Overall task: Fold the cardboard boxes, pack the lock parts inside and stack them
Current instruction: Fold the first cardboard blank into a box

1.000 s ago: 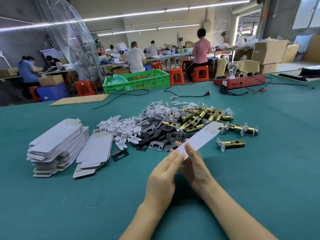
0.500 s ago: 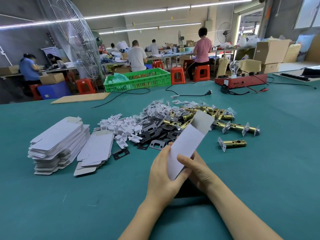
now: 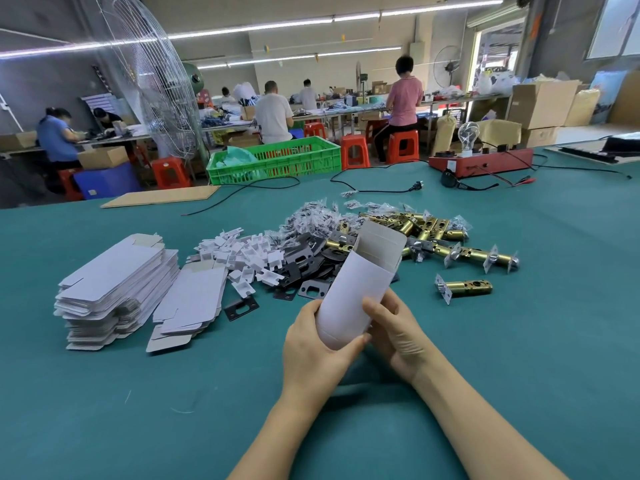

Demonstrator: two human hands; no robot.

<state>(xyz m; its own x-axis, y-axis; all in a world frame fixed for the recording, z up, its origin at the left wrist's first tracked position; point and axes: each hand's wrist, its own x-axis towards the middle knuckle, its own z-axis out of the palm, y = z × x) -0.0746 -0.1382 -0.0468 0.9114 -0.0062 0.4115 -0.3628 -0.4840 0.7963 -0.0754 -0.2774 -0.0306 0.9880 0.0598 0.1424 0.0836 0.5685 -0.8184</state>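
A: Both hands wrap one white box (image 3: 356, 289), held above the table (image 3: 104, 410), top flaps standing open. Left hand (image 3: 313, 351) and right hand (image 3: 394, 336) have fingers curled around its lower end.

B: Early stage, I'd judge. Nothing packed; flat blanks (image 3: 114, 282) stacked left, brass latches (image 3: 433, 237) piled behind.

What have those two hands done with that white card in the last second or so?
The white box blank was flat and lying aslant a second ago. Both hands, the left hand and right hand, have swung it upright and squeezed it open into a sleeve, its top flap standing up. Both kept hold throughout. The stack of flat blanks, the black plates and the brass latches stayed put.
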